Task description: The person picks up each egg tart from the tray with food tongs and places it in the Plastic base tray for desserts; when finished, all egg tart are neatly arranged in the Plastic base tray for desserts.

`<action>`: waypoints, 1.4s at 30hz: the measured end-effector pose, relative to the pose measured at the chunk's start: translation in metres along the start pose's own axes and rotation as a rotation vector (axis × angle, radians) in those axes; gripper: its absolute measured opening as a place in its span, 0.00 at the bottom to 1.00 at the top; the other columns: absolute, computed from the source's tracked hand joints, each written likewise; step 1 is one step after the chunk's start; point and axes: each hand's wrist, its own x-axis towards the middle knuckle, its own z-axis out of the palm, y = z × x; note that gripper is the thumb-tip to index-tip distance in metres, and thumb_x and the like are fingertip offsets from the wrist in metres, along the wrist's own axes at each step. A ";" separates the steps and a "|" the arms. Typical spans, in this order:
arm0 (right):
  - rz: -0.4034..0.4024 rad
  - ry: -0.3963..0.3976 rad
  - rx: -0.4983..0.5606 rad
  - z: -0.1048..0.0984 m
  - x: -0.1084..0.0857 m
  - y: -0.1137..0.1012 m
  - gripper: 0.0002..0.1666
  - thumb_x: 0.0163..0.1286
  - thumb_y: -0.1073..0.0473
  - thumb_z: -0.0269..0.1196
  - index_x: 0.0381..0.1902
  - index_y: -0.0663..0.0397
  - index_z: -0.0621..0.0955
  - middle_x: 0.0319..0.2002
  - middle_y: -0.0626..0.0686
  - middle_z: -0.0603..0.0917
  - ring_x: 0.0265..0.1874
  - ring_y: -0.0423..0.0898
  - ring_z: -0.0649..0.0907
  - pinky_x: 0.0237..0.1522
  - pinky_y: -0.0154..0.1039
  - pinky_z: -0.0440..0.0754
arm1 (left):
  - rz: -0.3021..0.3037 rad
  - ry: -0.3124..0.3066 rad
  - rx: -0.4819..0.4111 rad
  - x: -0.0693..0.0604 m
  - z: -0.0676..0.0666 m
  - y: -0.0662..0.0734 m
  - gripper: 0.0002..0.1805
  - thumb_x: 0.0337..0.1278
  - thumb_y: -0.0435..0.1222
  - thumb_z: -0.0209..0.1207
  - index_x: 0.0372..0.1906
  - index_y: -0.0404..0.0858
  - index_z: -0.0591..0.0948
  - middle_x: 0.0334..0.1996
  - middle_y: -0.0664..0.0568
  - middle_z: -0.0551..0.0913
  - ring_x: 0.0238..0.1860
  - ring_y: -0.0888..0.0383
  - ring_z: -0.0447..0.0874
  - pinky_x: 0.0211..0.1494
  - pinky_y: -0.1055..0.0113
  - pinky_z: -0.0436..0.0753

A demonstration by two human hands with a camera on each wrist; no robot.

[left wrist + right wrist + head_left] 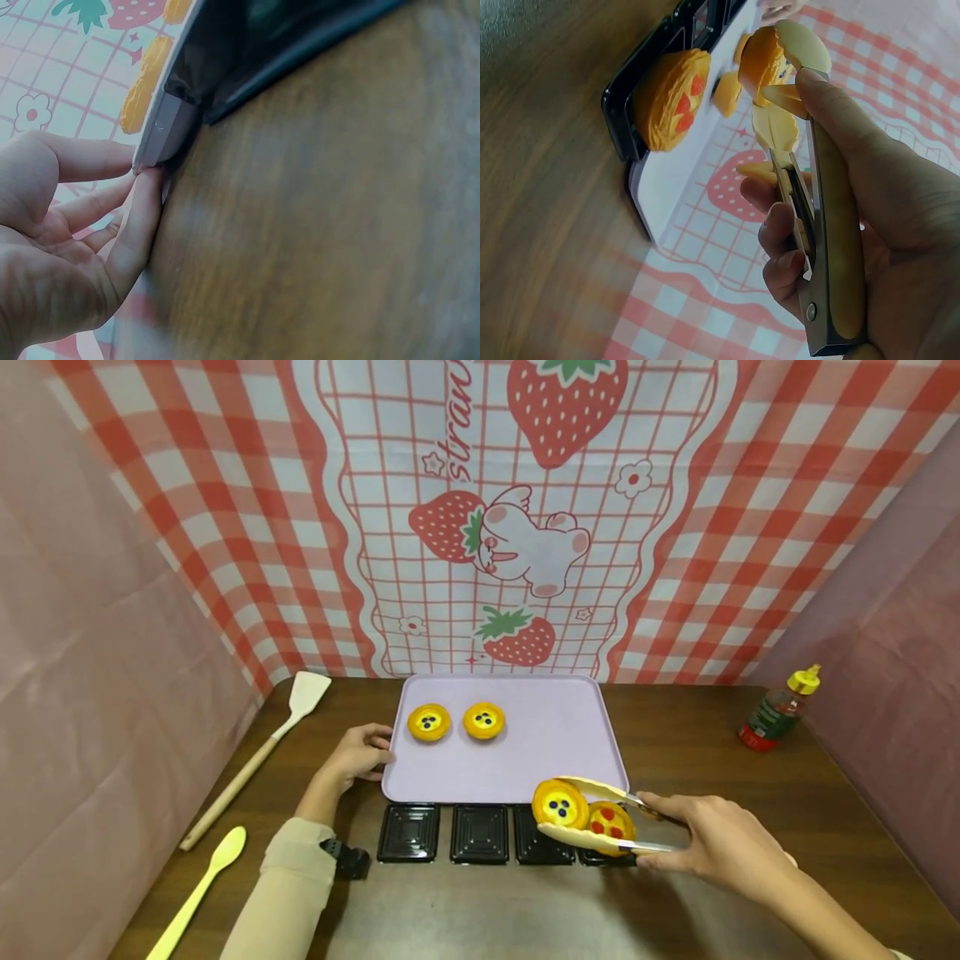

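Note:
My left hand (pixel 360 755) holds the left edge of the lilac tray (pixel 510 768), thumb and fingers at its rim in the left wrist view (pixel 82 225). Two blueberry tarts (pixel 429 722) (pixel 483 721) lie on the tray. In my right hand (pixel 723 843) are the tongs (pixel 840 225), whose cream tips hold a third blueberry tart (pixel 559 804) above the black holder and the tray's front edge. A tart with red pieces (pixel 673 101) sits in the rightmost black compartment, partly behind the tongs in the head view.
Black square compartments (pixel 408 833) line the tray's front side. On the left lie a white spatula (pixel 306 693) and a yellow spoon (pixel 197 893). A sauce bottle with a yellow cap (pixel 776 714) stands at the right. A patterned cloth (pixel 675 610) hangs behind the table.

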 end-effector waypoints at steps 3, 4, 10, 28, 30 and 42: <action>-0.010 -0.007 0.001 0.001 -0.002 -0.003 0.44 0.47 0.28 0.73 0.55 0.50 0.85 0.42 0.44 0.88 0.39 0.45 0.86 0.34 0.46 0.84 | -0.004 -0.001 -0.009 0.000 -0.001 0.000 0.30 0.53 0.21 0.61 0.64 0.26 0.71 0.42 0.39 0.75 0.34 0.54 0.79 0.33 0.55 0.87; -0.015 -0.010 0.002 0.002 -0.002 -0.004 0.44 0.47 0.28 0.72 0.55 0.51 0.85 0.42 0.44 0.88 0.39 0.45 0.86 0.34 0.46 0.85 | -0.003 -0.002 -0.010 0.000 -0.001 0.000 0.30 0.53 0.21 0.61 0.64 0.26 0.71 0.43 0.39 0.75 0.34 0.54 0.79 0.33 0.55 0.87; -0.015 -0.050 -0.010 0.011 0.000 -0.008 0.44 0.48 0.27 0.72 0.55 0.50 0.85 0.43 0.45 0.88 0.39 0.45 0.86 0.32 0.45 0.84 | 0.004 -0.009 -0.017 0.000 0.000 -0.001 0.29 0.53 0.21 0.61 0.64 0.26 0.70 0.42 0.40 0.75 0.34 0.54 0.79 0.33 0.55 0.87; 0.046 -0.124 -0.003 0.031 -0.002 -0.011 0.41 0.49 0.30 0.73 0.55 0.49 0.85 0.43 0.48 0.88 0.38 0.47 0.86 0.30 0.46 0.83 | 0.012 -0.015 -0.007 0.000 0.001 -0.001 0.29 0.54 0.22 0.61 0.63 0.27 0.71 0.43 0.40 0.74 0.35 0.54 0.79 0.34 0.55 0.87; 0.059 -0.114 -0.008 0.032 -0.001 -0.013 0.43 0.47 0.30 0.74 0.55 0.50 0.84 0.43 0.48 0.88 0.38 0.47 0.86 0.31 0.47 0.83 | 0.013 -0.015 -0.007 0.000 0.000 -0.001 0.29 0.54 0.22 0.61 0.63 0.27 0.71 0.42 0.40 0.74 0.35 0.54 0.79 0.33 0.56 0.87; 0.119 -0.081 -0.040 0.027 0.001 -0.022 0.60 0.38 0.22 0.73 0.61 0.56 0.80 0.44 0.54 0.84 0.35 0.51 0.84 0.31 0.51 0.84 | 0.009 -0.013 -0.005 -0.001 0.000 -0.001 0.29 0.55 0.22 0.60 0.64 0.27 0.70 0.42 0.41 0.74 0.35 0.54 0.78 0.33 0.56 0.87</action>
